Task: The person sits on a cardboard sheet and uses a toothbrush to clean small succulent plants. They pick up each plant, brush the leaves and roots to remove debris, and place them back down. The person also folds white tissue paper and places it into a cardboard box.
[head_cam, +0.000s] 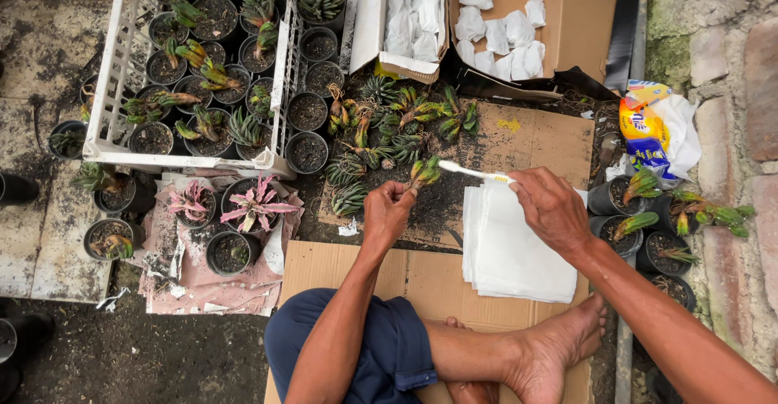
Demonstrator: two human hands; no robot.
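- Left hand (387, 209) closed around base of small green-and-reddish plantlet (424, 172), leaves pointing up and away, held above cardboard sheet (551, 132).
- Right hand (551, 208) pinching handle of white toothbrush (474, 174); bristle end touching plantlet's leaves.
- White plastic crate (113, 88) at upper left: packed with black pots of dark soil, most holding one small spiky plant, a few showing soil only.
- Row of black soil-filled pots (308, 112) just outside crate's right wall, mostly without plants.
- Loose bare-rooted plantlets (389, 120) heaped on cardboard sheet, just beyond both hands.
- Open cardboard box (567, 15) at top: crumpled white paper wads inside; smaller white box (369, 19) beside it likewise filled.
- Stack of white paper sheets (510, 250) under right hand, lying partly on cardboard.
- Pink-leaved plants in black pots (255, 201) on torn paper, left of left hand.
- Right side: more potted plants (640, 218) crowded against stone edging (729, 128); yellow-and-blue plastic bag (656, 128) above them.
- Open room: bare patch of soiled cardboard between heap and hands; elsewhere pots hem work spot on both sides, crossed legs closing near side.
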